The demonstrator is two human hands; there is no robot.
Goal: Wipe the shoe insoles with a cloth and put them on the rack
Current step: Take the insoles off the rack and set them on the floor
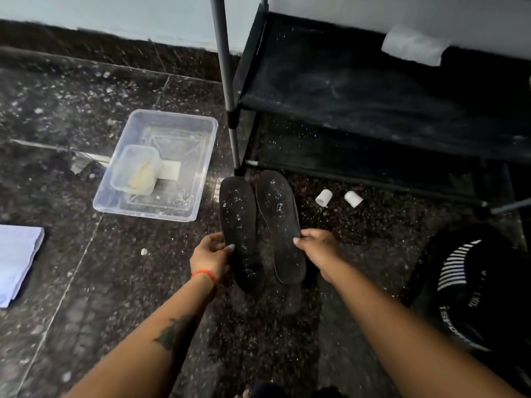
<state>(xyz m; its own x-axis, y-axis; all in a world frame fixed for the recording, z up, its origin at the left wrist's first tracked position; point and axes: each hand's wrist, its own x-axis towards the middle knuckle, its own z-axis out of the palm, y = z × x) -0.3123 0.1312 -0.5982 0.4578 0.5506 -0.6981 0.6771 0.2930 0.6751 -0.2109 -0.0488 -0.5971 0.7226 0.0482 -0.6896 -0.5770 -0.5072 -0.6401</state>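
Observation:
Two black insoles dusted with white specks are side by side over the dark floor. My left hand (211, 254) pinches the outer edge of the left insole (240, 222). My right hand (317, 247) grips the right edge of the right insole (277, 222). Just beyond them stands the black shoe rack (359, 90), its lower shelf dusty. A white folded cloth (413, 47) lies at the back right of that shelf.
A clear plastic tray (201, 156) holding a smaller tub (136, 169) sits on the floor to the left. Two small white caps (324, 197) lie by the rack's base. White papers (17, 261) lie far left. A black garment (471, 285) lies at right.

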